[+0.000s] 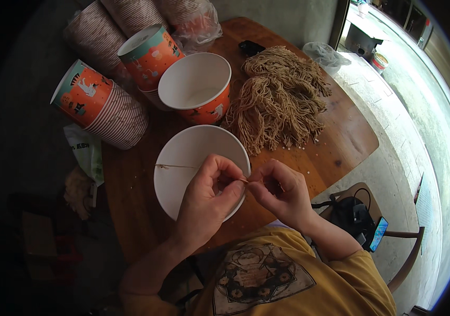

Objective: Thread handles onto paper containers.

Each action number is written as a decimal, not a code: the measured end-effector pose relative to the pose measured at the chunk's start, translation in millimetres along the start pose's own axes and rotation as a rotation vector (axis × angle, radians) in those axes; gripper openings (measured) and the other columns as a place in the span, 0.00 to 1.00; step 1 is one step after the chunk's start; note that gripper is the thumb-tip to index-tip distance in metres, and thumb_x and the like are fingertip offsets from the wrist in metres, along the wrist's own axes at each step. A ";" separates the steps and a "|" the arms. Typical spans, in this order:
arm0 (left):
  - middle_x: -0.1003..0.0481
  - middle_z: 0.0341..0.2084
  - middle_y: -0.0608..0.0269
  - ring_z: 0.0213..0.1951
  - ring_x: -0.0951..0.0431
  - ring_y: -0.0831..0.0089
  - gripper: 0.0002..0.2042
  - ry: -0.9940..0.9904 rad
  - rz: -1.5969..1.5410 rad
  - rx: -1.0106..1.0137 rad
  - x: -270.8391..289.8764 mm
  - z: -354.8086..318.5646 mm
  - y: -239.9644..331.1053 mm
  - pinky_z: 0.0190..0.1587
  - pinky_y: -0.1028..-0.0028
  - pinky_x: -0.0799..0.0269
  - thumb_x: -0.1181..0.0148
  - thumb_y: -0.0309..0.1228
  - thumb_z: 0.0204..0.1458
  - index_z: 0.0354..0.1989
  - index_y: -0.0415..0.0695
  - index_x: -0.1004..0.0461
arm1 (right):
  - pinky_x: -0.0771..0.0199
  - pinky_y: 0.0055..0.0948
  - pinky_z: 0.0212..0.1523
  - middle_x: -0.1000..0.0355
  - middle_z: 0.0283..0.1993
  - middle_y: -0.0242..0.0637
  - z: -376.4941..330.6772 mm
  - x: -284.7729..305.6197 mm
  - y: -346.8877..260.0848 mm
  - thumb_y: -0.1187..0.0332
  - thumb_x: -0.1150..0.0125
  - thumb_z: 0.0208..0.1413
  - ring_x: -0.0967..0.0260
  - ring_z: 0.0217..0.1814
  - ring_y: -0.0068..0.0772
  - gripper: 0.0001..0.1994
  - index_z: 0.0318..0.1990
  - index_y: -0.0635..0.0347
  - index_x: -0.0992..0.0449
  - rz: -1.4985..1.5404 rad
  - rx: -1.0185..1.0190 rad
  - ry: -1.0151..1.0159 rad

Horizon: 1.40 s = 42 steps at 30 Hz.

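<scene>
Brown wood is forming the broad, round-cornered table [343, 139], which is bearing most of what surrounds the hands. On its far right side, a loose, tangled heap of tan twine [283, 100] is lying beside the buckets. At the left edge, a leaning stack of orange-and-teal paper tubs with white rims [117, 118] is resting on its side. Nearest the person, a wide white-lined round bucket [196, 139] is showing its open mouth, its base being hidden from view. Just behind it, a smaller-looking orange paper bucket with a white inside [196, 87] is standing with its mouth up.

Over the near bucket's right side, the bare left hand [209, 192] is pinching, thumb and fingers closing together on a thin strand. Right beside it, the bare right hand [283, 192] is bringing thumb and forefinger together at the same spot; whether they are gripping the strand, I cannot tell. That thin tan cord [180, 167] is running from the bucket's left rim across its mouth toward the left hand, a small knot-like lump [163, 166] sitting near the rim.
</scene>
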<state>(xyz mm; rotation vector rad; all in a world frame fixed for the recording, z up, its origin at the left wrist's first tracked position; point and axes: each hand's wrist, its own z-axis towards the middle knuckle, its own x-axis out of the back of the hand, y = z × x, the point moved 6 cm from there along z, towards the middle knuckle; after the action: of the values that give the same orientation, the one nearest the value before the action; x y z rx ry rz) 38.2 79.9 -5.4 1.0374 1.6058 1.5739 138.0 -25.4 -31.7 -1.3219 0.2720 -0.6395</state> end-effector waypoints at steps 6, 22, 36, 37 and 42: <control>0.29 0.34 0.65 0.38 0.29 0.81 0.09 -0.007 -0.163 0.145 0.9 3.4 -5.2 0.46 0.79 0.32 0.45 0.19 0.52 0.39 0.42 0.35 | 0.39 0.14 0.29 0.33 0.27 0.22 1.8 -1.9 4.4 0.73 0.41 0.54 0.40 0.28 0.09 0.04 0.34 0.61 0.29 0.158 -0.100 0.030; 0.29 0.32 0.70 0.35 0.31 0.85 0.07 -0.065 -0.076 0.173 7.4 2.6 7.0 0.41 0.82 0.34 0.47 0.28 0.58 0.42 0.40 0.30 | 0.38 0.14 0.28 0.30 0.27 0.24 -1.8 -1.9 10.5 0.72 0.41 0.56 0.40 0.27 0.09 0.05 0.36 0.63 0.27 0.210 -0.094 0.020; 0.28 0.32 0.68 0.33 0.32 0.84 0.08 -0.133 -0.340 0.336 8.9 1.5 -13.2 0.38 0.83 0.35 0.47 0.35 0.60 0.39 0.43 0.31 | 0.35 0.18 0.28 0.31 0.26 0.28 1.5 6.8 10.5 0.71 0.39 0.55 0.37 0.27 0.13 0.06 0.37 0.62 0.27 0.052 -0.018 0.001; 0.28 0.33 0.68 0.34 0.31 0.84 0.09 -0.134 -0.362 0.311 7.5 2.5 -11.3 0.39 0.83 0.35 0.48 0.35 0.60 0.39 0.43 0.31 | 0.35 0.18 0.28 0.31 0.26 0.28 2.0 7.2 10.0 0.71 0.39 0.55 0.37 0.27 0.13 0.06 0.37 0.62 0.27 0.051 -0.017 0.003; 0.27 0.33 0.66 0.37 0.31 0.82 0.06 -0.141 -0.316 0.210 6.3 5.8 -11.0 0.39 0.80 0.37 0.49 0.33 0.61 0.39 0.44 0.32 | 0.33 0.21 0.27 0.30 0.28 0.32 4.7 10.3 -0.7 0.71 0.37 0.53 0.33 0.26 0.19 0.05 0.36 0.60 0.27 -0.064 0.108 -0.026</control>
<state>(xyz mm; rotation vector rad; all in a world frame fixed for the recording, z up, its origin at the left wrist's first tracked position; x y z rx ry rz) 39.3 88.6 -16.3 0.9240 1.7637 1.1184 148.5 -27.6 -28.1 -1.2383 0.1719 -0.6815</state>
